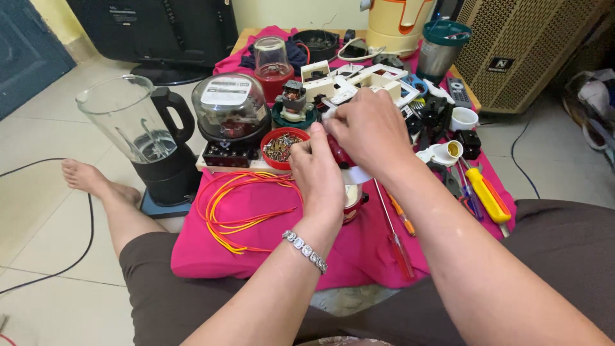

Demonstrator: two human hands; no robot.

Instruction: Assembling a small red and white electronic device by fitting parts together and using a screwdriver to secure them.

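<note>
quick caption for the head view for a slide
Both hands, left hand and right hand, grip a red-and-white appliance part above a pink cloth.

Bare pink cloth (256, 247) lies open near the person. Coiled red and yellow wires (240, 205) crowd the left; screwdrivers (400, 234) flank the right; a meter housing (230, 109) and white frames (359, 80) block beyond.

White label (225, 91) atop domed meter (230, 112)
</note>
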